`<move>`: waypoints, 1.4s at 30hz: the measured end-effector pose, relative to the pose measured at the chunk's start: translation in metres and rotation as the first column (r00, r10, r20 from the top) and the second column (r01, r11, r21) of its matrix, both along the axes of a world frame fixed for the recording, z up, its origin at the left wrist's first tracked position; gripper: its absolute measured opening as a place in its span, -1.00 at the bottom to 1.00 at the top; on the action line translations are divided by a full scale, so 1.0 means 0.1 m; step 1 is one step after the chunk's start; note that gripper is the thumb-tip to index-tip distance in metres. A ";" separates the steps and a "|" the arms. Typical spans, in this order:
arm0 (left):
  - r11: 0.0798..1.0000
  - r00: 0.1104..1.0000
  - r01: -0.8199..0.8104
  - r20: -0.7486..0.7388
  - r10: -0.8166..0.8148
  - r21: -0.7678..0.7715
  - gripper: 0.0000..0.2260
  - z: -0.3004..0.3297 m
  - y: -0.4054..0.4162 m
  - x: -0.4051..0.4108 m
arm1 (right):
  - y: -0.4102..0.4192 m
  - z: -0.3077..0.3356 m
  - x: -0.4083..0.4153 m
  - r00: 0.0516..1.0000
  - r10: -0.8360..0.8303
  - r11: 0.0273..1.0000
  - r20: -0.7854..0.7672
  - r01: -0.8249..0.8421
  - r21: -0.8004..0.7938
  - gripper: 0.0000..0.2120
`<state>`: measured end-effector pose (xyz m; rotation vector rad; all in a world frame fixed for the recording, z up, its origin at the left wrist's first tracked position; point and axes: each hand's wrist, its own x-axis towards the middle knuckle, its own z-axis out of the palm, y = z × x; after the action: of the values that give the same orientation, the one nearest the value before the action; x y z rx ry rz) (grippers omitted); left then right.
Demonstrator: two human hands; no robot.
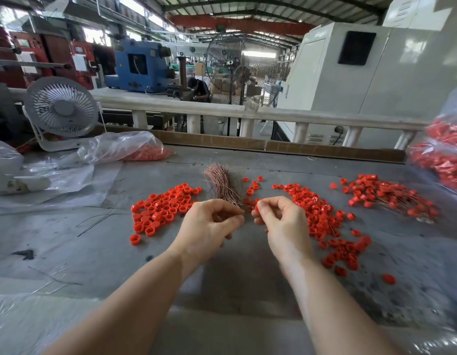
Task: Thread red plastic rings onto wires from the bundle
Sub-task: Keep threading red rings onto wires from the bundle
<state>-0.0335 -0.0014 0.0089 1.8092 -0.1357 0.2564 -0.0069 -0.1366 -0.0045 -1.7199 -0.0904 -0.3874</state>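
My right hand (pixel 278 221) pinches a small red plastic ring (pixel 256 207); my left hand (pixel 209 224) pinches a thin copper-coloured wire (pixel 244 213) — a wobble could miss the hole.

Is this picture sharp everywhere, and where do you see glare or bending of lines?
Head view: hands and red rings are sharp; the bag of rings at the right edge is blurred; the railing bows from the wide lens; glare lies on the plastic sheet at left.
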 end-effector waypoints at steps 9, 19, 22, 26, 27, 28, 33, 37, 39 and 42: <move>0.986 0.992 -0.049 -0.120 0.030 -0.162 -0.92 0.15 -0.19 0.13 | 0.02 -0.01 0.01 0.999 -0.008 1.000 -0.034 0.007 -0.008 -0.81; 0.916 0.989 -0.071 -0.147 0.014 -0.395 -0.87 -0.02 -0.25 0.15 | 0.02 0.00 -0.03 1.000 0.015 1.000 0.008 -0.015 -0.012 -0.87; 0.923 0.994 -0.016 -0.108 -0.028 -0.385 -0.88 -0.05 -0.26 0.15 | 0.01 0.01 -0.04 0.999 0.034 0.999 0.039 -0.034 0.009 -0.87; 0.913 0.994 0.046 -0.075 -0.083 -0.406 -0.91 -0.09 -0.24 0.15 | 0.03 0.03 -0.05 0.995 0.075 0.995 0.065 -0.079 0.054 -0.82; 0.909 0.993 0.056 -0.069 -0.093 -0.414 -0.89 -0.10 -0.23 0.15 | 0.04 0.03 -0.06 0.994 0.089 0.993 0.067 -0.094 0.070 -0.82; 0.903 0.993 0.064 -0.063 -0.100 -0.424 -0.84 -0.10 -0.22 0.15 | 0.05 0.04 -0.06 0.992 0.109 0.990 0.067 -0.115 0.084 -0.82; 0.857 0.991 0.060 -0.076 -0.114 -0.512 -0.74 -0.10 -0.18 0.11 | 0.07 0.05 -0.09 0.973 0.224 0.958 0.059 -0.231 0.170 -0.78; 0.852 0.989 0.053 -0.094 -0.118 -0.520 -0.90 -0.11 -0.17 0.11 | 0.08 0.04 -0.09 0.968 0.242 0.952 0.061 -0.249 0.181 -0.81; 0.852 0.984 0.079 -0.097 -0.150 -0.517 -0.94 -0.11 -0.18 0.10 | 0.07 0.03 -0.09 0.972 0.224 0.958 0.076 -0.234 0.167 -0.81; 0.860 0.985 0.073 -0.100 -0.142 -0.506 -0.90 -0.10 -0.20 0.09 | 0.06 0.03 -0.08 0.973 0.214 0.963 0.084 -0.225 0.147 -0.81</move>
<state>-0.0249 -0.0210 -0.0012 1.2877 -0.0660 0.0759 -0.0150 -0.1305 -0.0019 -1.5238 -0.2906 -0.2800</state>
